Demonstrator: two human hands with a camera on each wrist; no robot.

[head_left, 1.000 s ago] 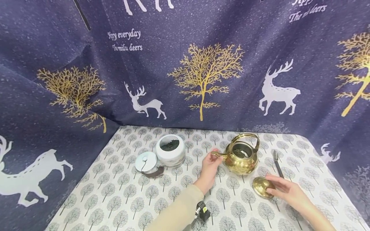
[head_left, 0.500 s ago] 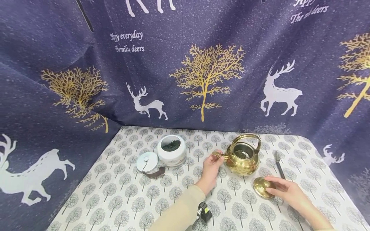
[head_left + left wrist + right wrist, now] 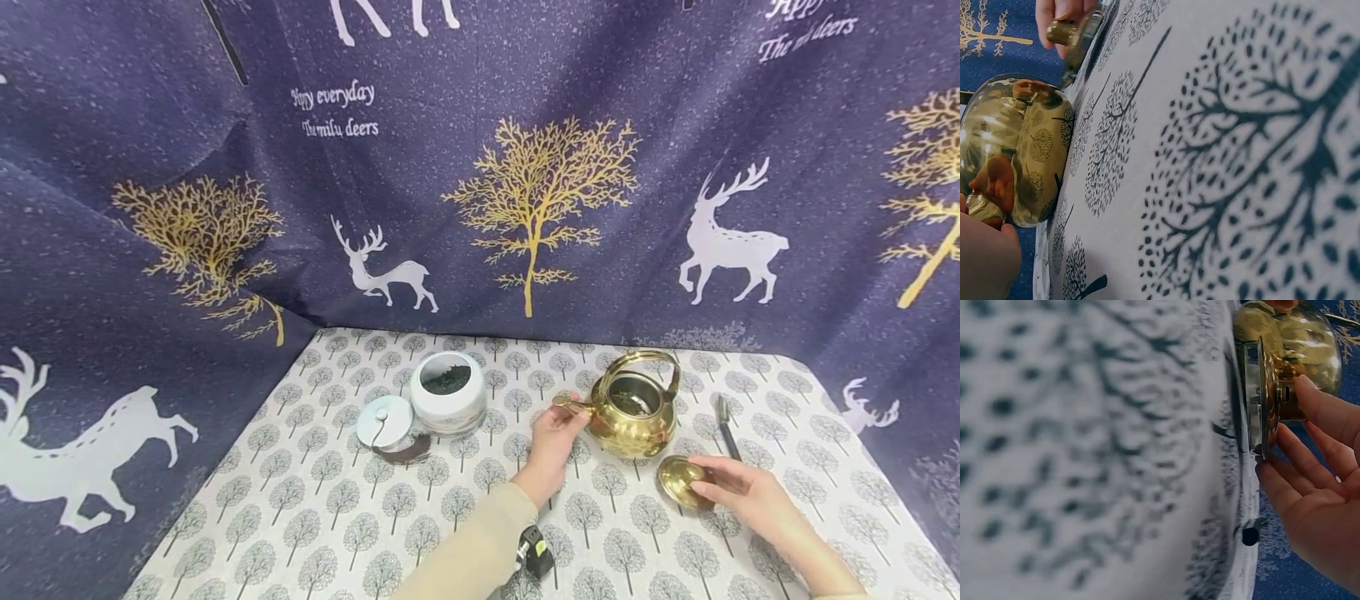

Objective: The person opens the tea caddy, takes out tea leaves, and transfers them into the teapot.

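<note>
A brass teapot point(image 3: 632, 429) stands upright with its arched handle raised and its top uncovered; dark bits show inside. My left hand point(image 3: 551, 446) grips the spout point(image 3: 573, 406) at the pot's left side, also seen low in the left wrist view. In front of the pot, my right hand point(image 3: 750, 493) pinches the knob of the brass lid point(image 3: 678, 481). The thumb lies on the knob in the right wrist view, with fingers under it. The lid point(image 3: 1264, 400) is tilted, low by the tablecloth; whether it touches the cloth I cannot tell.
A white jar point(image 3: 448, 408) holding dark leaves stands at the left. Beside it lies its pale lid point(image 3: 384, 422) with a cord and dark tassel point(image 3: 405, 451). A dark-handled tool with a pale tip point(image 3: 727, 427) lies right of the pot. A deer-print curtain point(image 3: 480, 183) hangs behind.
My right fingers have closed further on the brass lid's knob, and the lid has tipped slightly. My left hand keeps its grip on the spout. The whole view has shifted a little.
</note>
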